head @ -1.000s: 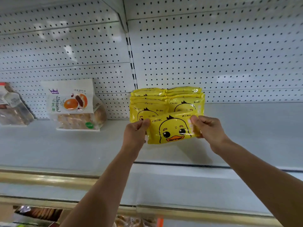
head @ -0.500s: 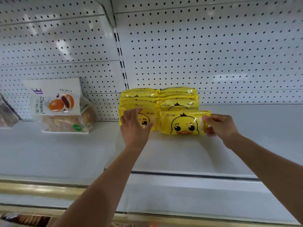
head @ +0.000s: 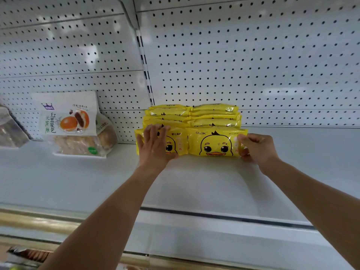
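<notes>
Right duck wipe pack (head: 215, 143) stands on shelf (head: 194, 182), its end pinched by right hand (head: 257, 149). The flat, straight-fingered left hand (head: 155, 147) presses left pack (head: 180, 141). Likely remaining: release both.

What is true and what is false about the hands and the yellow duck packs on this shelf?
The right hand pinches one end of the front right duck pack. True.
The left hand holds the bread bag. False: it lies flat on the front left duck pack, apart from the bread bag.
The front right duck pack hangs in the air. False: it rests on the shelf.
A pegboard wall stands behind the packs. True.
</notes>
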`<move>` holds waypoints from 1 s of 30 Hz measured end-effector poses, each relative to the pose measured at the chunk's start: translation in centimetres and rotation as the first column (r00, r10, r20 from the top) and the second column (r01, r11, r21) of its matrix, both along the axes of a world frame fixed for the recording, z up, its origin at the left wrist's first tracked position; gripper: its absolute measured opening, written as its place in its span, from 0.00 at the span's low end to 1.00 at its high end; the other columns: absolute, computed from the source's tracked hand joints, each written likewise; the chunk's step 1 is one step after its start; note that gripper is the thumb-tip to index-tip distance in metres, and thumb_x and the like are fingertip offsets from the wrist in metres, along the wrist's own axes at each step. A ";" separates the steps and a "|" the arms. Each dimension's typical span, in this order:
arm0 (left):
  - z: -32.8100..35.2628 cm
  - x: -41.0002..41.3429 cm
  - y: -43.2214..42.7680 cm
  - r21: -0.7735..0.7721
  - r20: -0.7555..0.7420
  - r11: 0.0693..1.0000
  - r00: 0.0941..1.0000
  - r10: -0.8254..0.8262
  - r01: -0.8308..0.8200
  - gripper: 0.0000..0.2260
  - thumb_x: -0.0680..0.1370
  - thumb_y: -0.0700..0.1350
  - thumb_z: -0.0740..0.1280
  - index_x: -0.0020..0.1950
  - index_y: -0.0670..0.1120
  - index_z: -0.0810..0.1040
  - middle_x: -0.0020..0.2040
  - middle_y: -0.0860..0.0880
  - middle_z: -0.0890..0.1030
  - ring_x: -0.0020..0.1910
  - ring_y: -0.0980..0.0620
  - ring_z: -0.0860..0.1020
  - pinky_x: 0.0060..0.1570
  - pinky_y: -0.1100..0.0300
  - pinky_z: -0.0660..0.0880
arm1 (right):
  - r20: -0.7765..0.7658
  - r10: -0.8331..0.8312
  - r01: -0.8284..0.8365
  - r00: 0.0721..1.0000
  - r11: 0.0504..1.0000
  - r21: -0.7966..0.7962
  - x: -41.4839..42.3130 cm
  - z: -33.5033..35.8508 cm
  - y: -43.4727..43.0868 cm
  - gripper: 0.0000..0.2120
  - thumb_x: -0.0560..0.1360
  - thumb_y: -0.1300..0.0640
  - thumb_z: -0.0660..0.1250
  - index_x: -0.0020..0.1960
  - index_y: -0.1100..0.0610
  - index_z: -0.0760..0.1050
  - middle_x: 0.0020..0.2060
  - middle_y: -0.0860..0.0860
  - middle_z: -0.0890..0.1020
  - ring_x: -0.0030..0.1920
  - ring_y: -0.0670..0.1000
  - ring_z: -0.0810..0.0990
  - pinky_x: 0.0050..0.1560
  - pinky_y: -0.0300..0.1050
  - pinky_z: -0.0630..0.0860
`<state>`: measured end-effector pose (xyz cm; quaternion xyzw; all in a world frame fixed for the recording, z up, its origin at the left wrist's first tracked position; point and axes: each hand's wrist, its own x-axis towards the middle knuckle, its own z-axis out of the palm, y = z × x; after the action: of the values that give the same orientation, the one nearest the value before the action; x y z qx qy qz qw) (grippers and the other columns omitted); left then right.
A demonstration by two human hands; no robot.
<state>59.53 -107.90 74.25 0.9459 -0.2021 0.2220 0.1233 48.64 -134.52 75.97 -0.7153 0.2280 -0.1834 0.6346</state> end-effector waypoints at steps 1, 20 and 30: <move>-0.1 0.1 0.1 -0.014 0.008 1.000 1.000 -0.012 0.012 0.42 0.61 0.58 0.79 0.72 0.51 0.68 0.70 0.48 0.66 0.71 0.44 0.59 0.70 0.41 0.59 | -0.001 -0.004 0.004 1.000 1.000 -0.006 0.0 -0.1 0.0 0.11 0.77 0.56 0.68 0.39 0.62 0.80 0.31 0.56 0.81 0.26 0.51 0.74 0.32 0.42 0.75; 5.3 -13.1 -3.9 -0.836 -0.347 0.545 0.834 -0.430 -0.067 0.27 0.72 0.48 0.77 0.68 0.48 0.72 0.60 0.50 0.77 0.60 0.52 0.75 0.59 0.57 0.72 | 0.016 -0.100 0.101 0.995 0.988 -0.113 -12.2 1.6 3.0 0.06 0.78 0.57 0.65 0.51 0.57 0.79 0.44 0.54 0.82 0.30 0.49 0.79 0.29 0.41 0.71; 6.3 -25.2 -12.8 -0.881 -0.472 0.426 0.425 -0.773 -0.204 0.16 0.77 0.41 0.70 0.64 0.46 0.73 0.53 0.43 0.81 0.39 0.49 0.82 0.43 0.55 0.79 | 0.023 -0.276 0.277 0.961 0.958 -0.069 -27.9 3.6 -0.3 0.12 0.79 0.54 0.62 0.48 0.60 0.80 0.39 0.54 0.83 0.30 0.49 0.78 0.30 0.41 0.71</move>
<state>34.38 -120.73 80.56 0.6542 -0.1641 -0.2416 0.6976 20.77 -134.86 79.53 -0.6976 0.3150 -0.2829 0.5780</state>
